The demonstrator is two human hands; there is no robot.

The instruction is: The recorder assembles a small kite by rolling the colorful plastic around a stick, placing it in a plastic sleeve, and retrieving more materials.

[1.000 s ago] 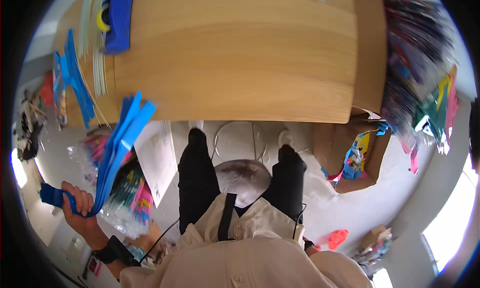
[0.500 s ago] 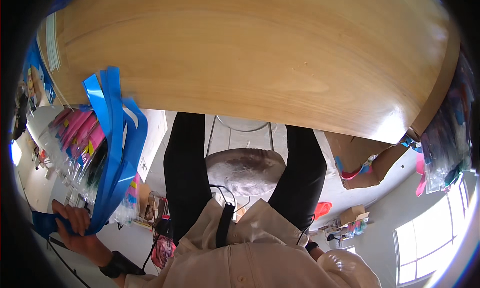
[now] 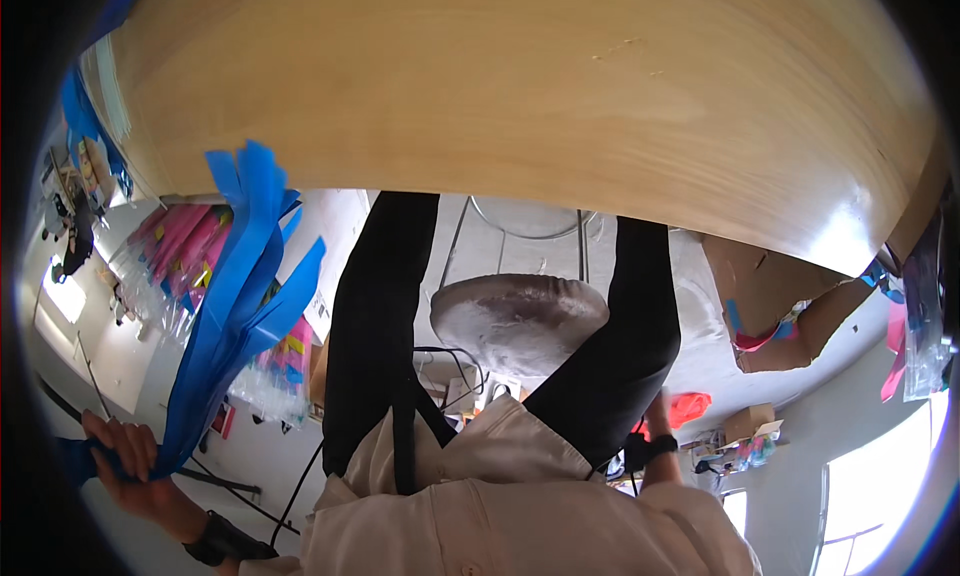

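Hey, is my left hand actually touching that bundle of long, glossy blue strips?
Touching. The head view shows the left hand wrapped around the long, glossy blue strips, which emerge on both sides of the grip.

Tabletop (image 3: 500, 96): bare-grained light wood; we get glare near the right corner.
Left end: thin whitish sticks (image 3: 112, 86), blue strips (image 3: 95, 131) along the edge, cropped blue object (image 3: 115, 6) at the far corner.
Middle: we see small specks (image 3: 620, 49).
Floor (image 3: 695, 311): pale grey, round stool (image 3: 520, 311) standing.

Long blue strips (image 3: 218, 326) in the left fingers (image 3: 128, 444)
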